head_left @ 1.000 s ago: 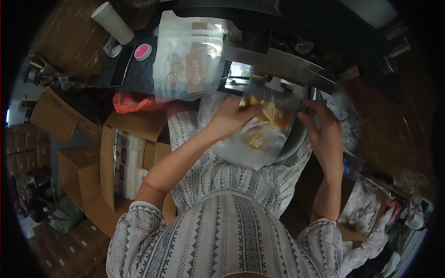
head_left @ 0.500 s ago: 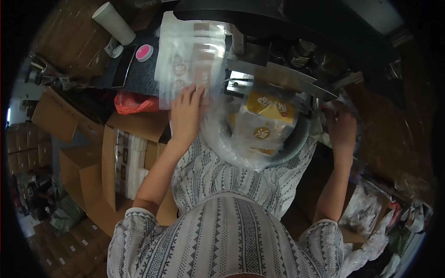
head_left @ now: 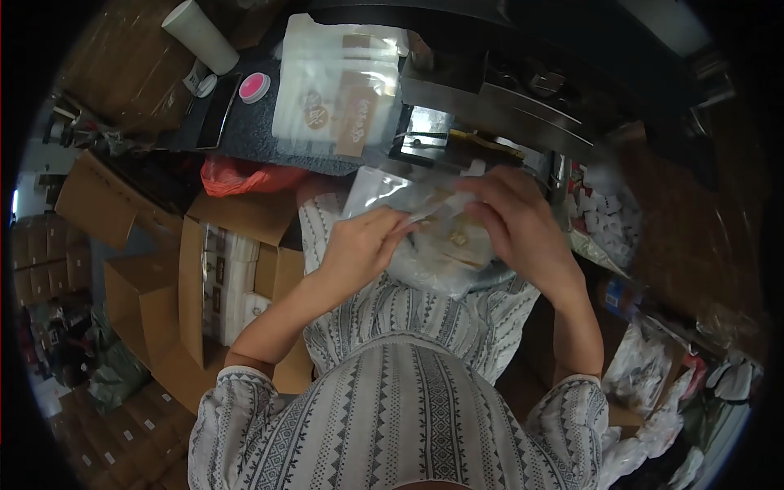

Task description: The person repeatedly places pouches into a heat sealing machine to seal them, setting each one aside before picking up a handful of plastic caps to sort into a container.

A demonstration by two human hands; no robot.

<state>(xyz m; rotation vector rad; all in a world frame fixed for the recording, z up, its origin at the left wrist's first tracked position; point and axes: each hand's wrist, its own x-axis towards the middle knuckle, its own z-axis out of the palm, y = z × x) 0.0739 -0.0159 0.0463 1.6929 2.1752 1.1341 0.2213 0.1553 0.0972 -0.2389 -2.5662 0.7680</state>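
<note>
My left hand [head_left: 363, 245] is closed, pinching the edge of a clear plastic pouch [head_left: 380, 189] above my lap. Across from it my right hand [head_left: 523, 229] is bent at the pouch's upper edge, thumb and fingers drawn together. A small white packet [head_left: 474, 168] shows at the right fingertips, partly hidden and blurred. Below both hands, printed clear pouches [head_left: 457, 237] with gold marks lie in a round basin [head_left: 498, 279] lined with clear plastic. A stack of flat pouches [head_left: 314, 90] with brown printed panels rests on the bench, beyond my left hand.
A sealing machine [head_left: 523, 106] with a metal bar stands just beyond the hands. Several small white packets [head_left: 604, 216] lie at the right. On the bench are a phone [head_left: 219, 112], a pink-topped jar [head_left: 254, 87] and a white cup [head_left: 200, 37]. An opened carton [head_left: 192, 298] sits at the left.
My left hand has left the pouch stack with a pouch and come down over the basin. My right hand has moved in from the white packets at the right to the pouch's edge.
</note>
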